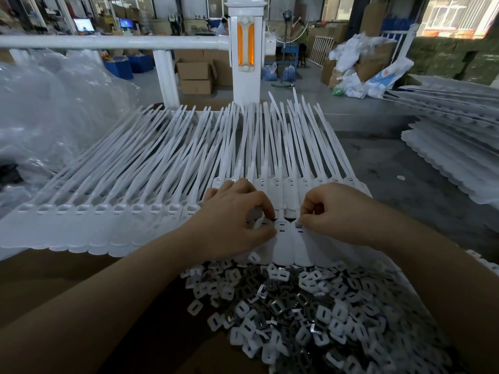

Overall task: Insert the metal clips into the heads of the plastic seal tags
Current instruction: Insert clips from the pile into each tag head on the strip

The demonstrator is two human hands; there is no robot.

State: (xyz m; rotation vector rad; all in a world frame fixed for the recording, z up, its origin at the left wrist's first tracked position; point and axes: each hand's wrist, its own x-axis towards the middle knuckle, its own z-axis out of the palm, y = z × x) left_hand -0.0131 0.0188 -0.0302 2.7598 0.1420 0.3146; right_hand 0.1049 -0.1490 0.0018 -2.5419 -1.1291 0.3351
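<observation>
mid-insertion, i'd say: the right hand (343, 214) pinches a metal clip (299, 225) at the head of a seal tag (302, 247) in the near strip, while the left hand (235, 217), fingers curled, pins the neighbouring tags. next it needs pushing squarely home. spare clips (310, 314) lie heaped just below.
</observation>
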